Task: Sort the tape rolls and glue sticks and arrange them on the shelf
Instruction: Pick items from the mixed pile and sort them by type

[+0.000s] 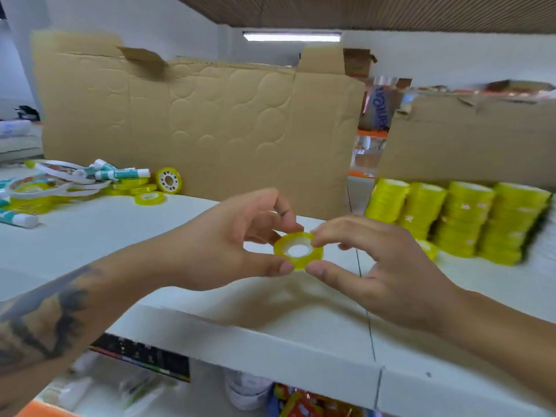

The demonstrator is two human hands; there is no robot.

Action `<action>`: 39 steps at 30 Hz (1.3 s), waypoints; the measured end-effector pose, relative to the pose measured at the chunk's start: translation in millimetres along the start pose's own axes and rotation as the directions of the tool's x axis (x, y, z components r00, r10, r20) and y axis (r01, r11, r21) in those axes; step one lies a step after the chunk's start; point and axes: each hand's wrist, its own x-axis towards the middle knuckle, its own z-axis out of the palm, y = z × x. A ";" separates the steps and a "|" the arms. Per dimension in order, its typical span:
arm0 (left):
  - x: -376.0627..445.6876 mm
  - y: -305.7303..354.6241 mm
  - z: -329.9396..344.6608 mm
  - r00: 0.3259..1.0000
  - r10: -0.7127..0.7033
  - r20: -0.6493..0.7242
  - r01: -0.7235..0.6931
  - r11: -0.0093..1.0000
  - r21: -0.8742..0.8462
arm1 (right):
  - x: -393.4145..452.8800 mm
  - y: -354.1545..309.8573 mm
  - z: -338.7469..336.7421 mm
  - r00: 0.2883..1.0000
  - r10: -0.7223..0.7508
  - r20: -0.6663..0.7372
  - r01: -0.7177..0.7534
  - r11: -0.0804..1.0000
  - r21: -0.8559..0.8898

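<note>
Both hands meet over the near middle of the white shelf (90,236). A single yellow tape roll (298,250) is held flat between them, above the shelf surface, not touching it.

Left hand (228,245): thumb below the roll's near-left edge, a fingertip on its far rim. A narrow pinch. Right hand (382,266): thumb at the near-right edge, forefinger on the top right rim. Also a narrow pinch, other fingers loosely curled and holding nothing. The roll is shared, a handover from left to right by the look of it.

Far right on the shelf: four tall stacks of tape rolls (460,218), standing close together, with one loose roll (428,248) lying just beside their near-left foot. Far left: an unsorted heap (84,185) of flat tape rolls, larger white-rimmed rolls and green-and-white glue sticks (123,173). One glue stick (21,219) lies apart at the left edge. Cardboard (195,121) stands behind.

Judgement: the step is passing this roll toward the stacks on the right. To do it well, the right hand should have a firm pinch across the ring before the left lets go. Keep the roll level. Set it square on a stack top; the stacks are tall and a nudge could topple them. Lower it on, do not drop it.
</note>
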 end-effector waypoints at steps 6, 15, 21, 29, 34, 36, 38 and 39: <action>36.1 9.1 38.1 0.999 0.021 -0.036 -0.021 1.000 -0.007 | -28.4 28.6 -36.7 0.989 0.146 -0.026 -0.145 0.988 0.046; 48.8 -17.5 57.5 0.924 -0.353 0.147 0.179 0.739 0.650 | -29.7 97.0 -61.8 0.916 0.398 -0.053 -0.400 0.895 -0.196; 48.6 -24.9 61.4 0.914 -0.365 0.178 0.148 0.707 0.691 | -39.2 101.0 -47.9 0.873 0.484 -0.067 -0.480 0.824 -0.300; 48.1 -27.3 62.0 0.921 -0.349 0.171 0.145 0.718 0.681 | -41.6 99.0 -45.0 0.842 0.537 -0.046 -0.518 0.782 -0.346; 48.8 -27.1 61.3 0.927 -0.336 0.165 0.147 0.732 0.665 | -41.4 95.0 -45.5 0.841 0.540 -0.024 -0.509 0.777 -0.371; 48.3 -25.4 59.6 0.938 -0.314 0.144 0.148 0.742 0.654 | -40.9 91.0 -46.1 0.856 0.517 -0.010 -0.480 0.788 -0.386; 47.2 -23.7 54.5 0.959 -0.270 0.080 0.159 0.753 0.639 | -36.9 82.2 -45.0 0.883 0.468 0.041 -0.404 0.800 -0.443; 45.2 -22.8 50.2 0.969 -0.247 0.030 0.174 0.756 0.632 | -33.0 75.8 -42.9 0.892 0.444 0.087 -0.359 0.811 -0.463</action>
